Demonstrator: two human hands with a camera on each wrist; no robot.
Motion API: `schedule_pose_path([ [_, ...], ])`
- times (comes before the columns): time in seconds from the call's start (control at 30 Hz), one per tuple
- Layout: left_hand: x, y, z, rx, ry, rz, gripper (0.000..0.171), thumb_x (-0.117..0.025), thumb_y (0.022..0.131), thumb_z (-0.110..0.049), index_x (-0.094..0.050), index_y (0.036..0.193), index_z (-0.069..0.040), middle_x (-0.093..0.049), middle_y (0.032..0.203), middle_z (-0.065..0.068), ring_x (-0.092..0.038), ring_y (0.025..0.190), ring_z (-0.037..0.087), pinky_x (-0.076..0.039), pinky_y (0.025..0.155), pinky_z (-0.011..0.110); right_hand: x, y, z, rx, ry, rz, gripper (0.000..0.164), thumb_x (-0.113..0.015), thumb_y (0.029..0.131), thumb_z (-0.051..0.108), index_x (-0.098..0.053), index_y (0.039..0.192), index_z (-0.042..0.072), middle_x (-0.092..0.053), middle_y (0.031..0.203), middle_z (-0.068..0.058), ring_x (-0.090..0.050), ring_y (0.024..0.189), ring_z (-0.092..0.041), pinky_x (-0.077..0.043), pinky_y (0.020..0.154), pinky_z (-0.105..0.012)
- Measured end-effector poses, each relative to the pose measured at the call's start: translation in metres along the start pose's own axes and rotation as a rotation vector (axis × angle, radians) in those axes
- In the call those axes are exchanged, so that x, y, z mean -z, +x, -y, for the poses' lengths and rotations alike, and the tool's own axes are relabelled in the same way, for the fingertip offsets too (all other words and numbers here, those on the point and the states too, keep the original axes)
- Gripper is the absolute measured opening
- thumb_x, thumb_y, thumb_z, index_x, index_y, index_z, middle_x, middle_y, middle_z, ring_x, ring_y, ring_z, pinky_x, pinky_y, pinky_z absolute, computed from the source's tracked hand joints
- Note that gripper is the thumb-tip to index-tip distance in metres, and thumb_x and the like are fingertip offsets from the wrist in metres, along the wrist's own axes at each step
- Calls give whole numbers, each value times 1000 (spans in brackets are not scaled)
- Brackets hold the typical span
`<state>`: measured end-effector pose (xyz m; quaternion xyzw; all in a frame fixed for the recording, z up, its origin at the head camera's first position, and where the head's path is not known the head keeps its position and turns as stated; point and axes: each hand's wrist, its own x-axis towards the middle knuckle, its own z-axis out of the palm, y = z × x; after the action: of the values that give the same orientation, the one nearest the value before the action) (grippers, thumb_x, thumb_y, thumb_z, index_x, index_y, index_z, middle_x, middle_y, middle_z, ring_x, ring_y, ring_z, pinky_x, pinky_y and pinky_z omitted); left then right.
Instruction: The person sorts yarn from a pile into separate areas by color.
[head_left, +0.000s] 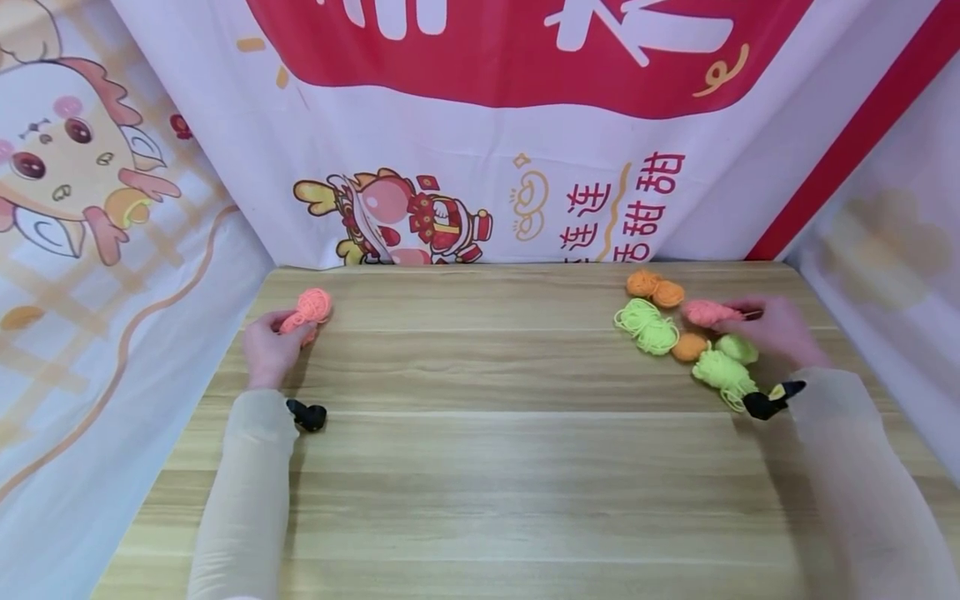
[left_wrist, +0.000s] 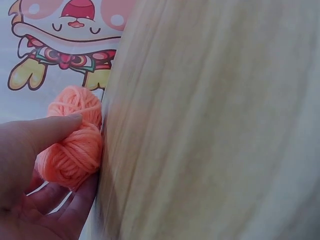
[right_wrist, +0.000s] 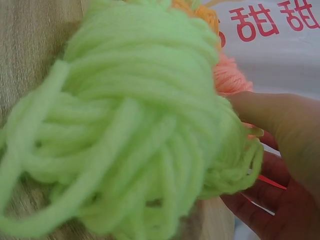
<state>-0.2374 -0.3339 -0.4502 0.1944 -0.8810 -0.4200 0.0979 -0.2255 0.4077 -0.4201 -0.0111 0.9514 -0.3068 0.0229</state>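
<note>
At the table's far left, my left hand (head_left: 268, 346) grips a coral-pink yarn bundle (head_left: 312, 305). The left wrist view shows the thumb over the pinched-in middle of this pink bundle (left_wrist: 72, 155) and the fingers beneath it, close to the tabletop. On the far right, my right hand (head_left: 776, 329) pinches the near end of another pink yarn bundle (head_left: 708, 313). Light green yarn bundles (head_left: 722, 371) lie just in front of that hand. In the right wrist view a green bundle (right_wrist: 135, 125) hides much of the pink yarn (right_wrist: 231, 77) and the fingertips.
More yarn lies left of my right hand: a green bundle (head_left: 647, 327), an orange pair (head_left: 655, 288) and a single orange piece (head_left: 690, 347). A printed cloth (head_left: 510, 142) hangs along the back edge of the wooden table (head_left: 510, 467). Cloth also covers both sides.
</note>
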Motion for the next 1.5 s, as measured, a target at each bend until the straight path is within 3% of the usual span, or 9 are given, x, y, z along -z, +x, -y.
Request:
schedule_pose_path([
  [0.33,0,0,0,0,13,-7,51,-73,94,-30,-64,135,-2,-63,125,18,-53,109,28,-43,83,32,5,-2,5,-31,1,-6,67,-74,93,45,-60,133,-8,-61,125,-30,-58,107,-39,-48,70,-22],
  [0.53,0,0,1,-1,19,-10,51,-74,94,-32,-65,134,-2,-64,124,18,-53,108,28,-43,83,33,6,-3,9,-44,2,-6,71,-74,91,49,-60,134,-7,-62,124,-29,-57,106,-38,-49,71,-27],
  [0.9,0,-1,2,-2,16,-16,57,-76,90,-38,-66,133,-3,-64,122,17,-53,105,26,-43,80,30,3,-4,18,6,-41,-99,62,-78,89,45,-67,126,-4,-68,113,-24,-61,97,-32,-48,67,-27],
  [1.27,2,-4,2,-41,36,12,60,-78,89,-41,-65,134,-2,-63,127,18,-54,109,29,-44,88,39,-1,-5,31,60,-25,-168,56,-80,89,41,-70,124,-1,-70,110,-20,-61,95,-29,-45,64,-18],
  [1.5,3,-7,0,-34,32,15,63,-80,88,-42,-64,135,-3,-64,127,17,-54,107,26,-44,84,33,-2,-7,46,85,12,-169,53,-80,89,39,-70,124,-1,-70,110,-19,-60,91,-26,-46,64,-16],
])
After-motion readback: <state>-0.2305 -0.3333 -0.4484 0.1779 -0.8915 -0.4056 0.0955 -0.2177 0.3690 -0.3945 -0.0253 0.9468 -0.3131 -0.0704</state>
